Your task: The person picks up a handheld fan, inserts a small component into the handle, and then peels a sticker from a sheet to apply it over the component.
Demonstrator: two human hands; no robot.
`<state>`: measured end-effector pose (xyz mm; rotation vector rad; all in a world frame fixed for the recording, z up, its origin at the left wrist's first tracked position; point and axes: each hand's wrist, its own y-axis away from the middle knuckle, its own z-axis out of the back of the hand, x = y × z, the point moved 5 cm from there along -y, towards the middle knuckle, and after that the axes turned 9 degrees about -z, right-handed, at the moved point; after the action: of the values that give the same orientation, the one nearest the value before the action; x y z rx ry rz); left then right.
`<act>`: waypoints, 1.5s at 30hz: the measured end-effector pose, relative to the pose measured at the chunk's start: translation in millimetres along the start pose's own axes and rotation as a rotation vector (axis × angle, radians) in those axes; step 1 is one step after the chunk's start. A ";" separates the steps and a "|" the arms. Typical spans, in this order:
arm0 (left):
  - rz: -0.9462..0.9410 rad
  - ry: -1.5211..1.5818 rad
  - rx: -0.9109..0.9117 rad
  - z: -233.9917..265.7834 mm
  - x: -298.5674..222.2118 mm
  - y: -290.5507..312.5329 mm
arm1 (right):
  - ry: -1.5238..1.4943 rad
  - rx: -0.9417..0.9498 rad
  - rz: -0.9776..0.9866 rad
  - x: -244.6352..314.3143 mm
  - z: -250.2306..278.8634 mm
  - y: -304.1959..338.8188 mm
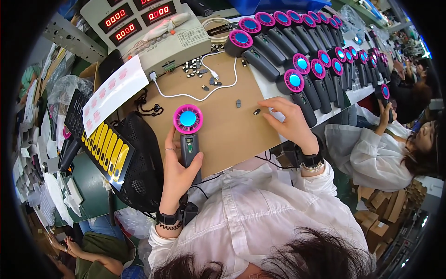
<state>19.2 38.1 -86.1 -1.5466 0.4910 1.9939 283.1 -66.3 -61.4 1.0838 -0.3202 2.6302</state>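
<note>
My left hand is wrapped round the handle of a handheld fan, which has a magenta ring, a blue centre and a dark grey body. An opening in its handle shows a bit of green circuit board and a small display. To the right, my right hand hovers over the brown board with thumb and index finger apart. A small black oval piece is just left of those fingertips, apparently outside them. A grey oval piece lies further left on the board.
Rows of similar fans stand at the right. A meter box with red displays, a white cable and several small parts are at the back. A sheet with yellow strips lies left. A co-worker sits right.
</note>
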 end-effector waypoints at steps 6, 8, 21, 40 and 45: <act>-0.054 -0.121 -0.056 -1.7 2.6 -1.2 | 0.069 0.039 0.034 2.1 -10.2 -9.2; -0.107 -0.241 -0.049 -2.4 -2.2 -4.1 | 0.124 0.011 0.100 4.5 -14.8 -11.3; -0.003 -0.447 -0.022 -13.4 -18.0 -23.9 | 0.113 -0.035 0.007 12.6 -26.2 -38.6; -0.215 -0.585 -0.266 18.0 -40.6 -24.8 | 0.341 0.079 0.297 17.4 -53.2 -42.4; -0.324 -0.571 -0.312 15.8 -48.7 -23.6 | 0.372 0.092 0.210 14.7 -55.3 -47.1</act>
<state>30.7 55.7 -33.8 -1.0492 -0.2916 2.1825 252.9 -2.8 -84.8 0.5889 -0.2444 2.9853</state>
